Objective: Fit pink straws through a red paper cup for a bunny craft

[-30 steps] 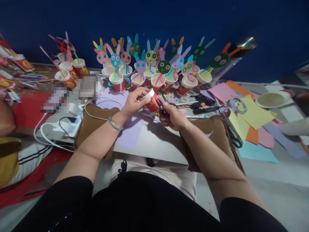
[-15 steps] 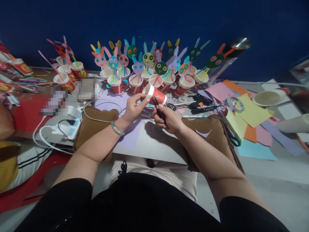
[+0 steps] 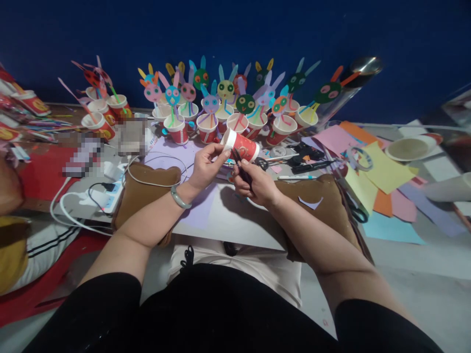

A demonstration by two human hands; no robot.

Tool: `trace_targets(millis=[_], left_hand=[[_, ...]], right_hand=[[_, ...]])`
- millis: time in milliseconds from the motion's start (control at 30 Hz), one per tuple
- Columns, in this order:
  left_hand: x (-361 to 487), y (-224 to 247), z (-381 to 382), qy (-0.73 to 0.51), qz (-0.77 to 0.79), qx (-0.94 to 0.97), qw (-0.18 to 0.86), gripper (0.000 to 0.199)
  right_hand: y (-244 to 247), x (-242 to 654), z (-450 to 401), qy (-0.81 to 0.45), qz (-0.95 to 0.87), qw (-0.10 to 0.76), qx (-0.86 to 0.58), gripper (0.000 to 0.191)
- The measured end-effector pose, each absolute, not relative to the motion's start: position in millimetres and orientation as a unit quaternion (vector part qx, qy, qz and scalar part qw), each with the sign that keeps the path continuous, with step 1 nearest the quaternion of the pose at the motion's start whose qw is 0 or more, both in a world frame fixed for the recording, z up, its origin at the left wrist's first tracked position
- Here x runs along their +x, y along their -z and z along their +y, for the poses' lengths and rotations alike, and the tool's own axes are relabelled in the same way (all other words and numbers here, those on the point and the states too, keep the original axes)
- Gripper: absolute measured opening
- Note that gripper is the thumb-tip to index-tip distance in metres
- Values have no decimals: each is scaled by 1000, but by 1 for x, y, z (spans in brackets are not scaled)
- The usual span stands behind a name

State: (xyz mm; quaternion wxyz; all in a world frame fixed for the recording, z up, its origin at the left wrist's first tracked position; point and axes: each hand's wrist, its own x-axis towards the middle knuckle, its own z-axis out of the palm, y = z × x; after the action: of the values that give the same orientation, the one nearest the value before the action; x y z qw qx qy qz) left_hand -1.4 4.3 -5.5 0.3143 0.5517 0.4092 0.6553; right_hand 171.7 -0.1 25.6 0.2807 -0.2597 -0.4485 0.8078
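scissors (image 3: 237, 156) partly hidden by right fingers (image 3: 243, 185), lower left-edge cup (image 3: 8, 129) cut off, pixelated object (image 3: 81, 157) unreadable

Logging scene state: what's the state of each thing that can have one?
Held cup: tipped sideways, rim toward left grip
Left grip: fingers on cup's rim
Right grip: closed around scissors
Scissors: raised beside cup, blade opening unclear
Rabbit-topped cups: upright
Power strip: black plug inserted
Purple scrap: lying on brown cushion
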Motion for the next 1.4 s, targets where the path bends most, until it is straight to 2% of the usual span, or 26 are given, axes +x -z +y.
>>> trace_targets(millis=[333, 567, 1000, 1400], left_hand=[[-2, 6, 5, -653, 413, 564, 293, 42], [-4, 10, 2, -646, 409, 592, 255, 29], [-4, 6, 1, -625, 439, 599, 239, 38], [-2, 2, 0, -625, 433, 608, 226, 37]], right_hand=[[-24, 172, 1, -801, -453, 290, -262, 42], [-29, 171, 1, -823, -425, 273, -260, 41], [-29, 173, 3, -837, -401, 265, -260, 38], [-29, 172, 5, -819, -408, 279, -290, 41]])
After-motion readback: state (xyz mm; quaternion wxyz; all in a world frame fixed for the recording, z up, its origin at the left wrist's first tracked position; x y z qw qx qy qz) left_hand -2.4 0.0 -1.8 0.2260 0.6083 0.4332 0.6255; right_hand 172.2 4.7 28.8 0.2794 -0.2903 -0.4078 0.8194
